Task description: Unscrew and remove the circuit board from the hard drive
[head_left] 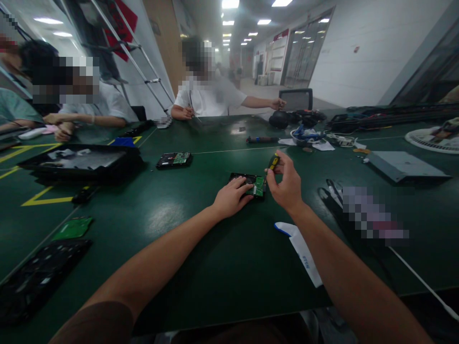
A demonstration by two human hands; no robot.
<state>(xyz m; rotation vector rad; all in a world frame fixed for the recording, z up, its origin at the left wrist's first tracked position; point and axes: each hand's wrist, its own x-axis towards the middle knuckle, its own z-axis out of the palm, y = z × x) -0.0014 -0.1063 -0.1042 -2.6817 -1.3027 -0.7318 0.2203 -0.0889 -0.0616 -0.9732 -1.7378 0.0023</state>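
"What were the hands doing?"

"The left hand (pixel 231 197) lay open, with its fingers resting on the hard drive (pixel 256 184). The right hand (pixel 287 184) was up just right of the drive, pinching a small yellow screwdriver (pixel 273 162)."

"Where was the drive?"

"On the green table (pixel 201 248), in a long bright hall (pixel 251 62). A person in a white shirt (pixel 211 98) sat far behind it."

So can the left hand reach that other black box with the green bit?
Probably yes. The left hand rests on the nearer drive; only bare green table lies between it and the other drive. The right hand grips a screwdriver.
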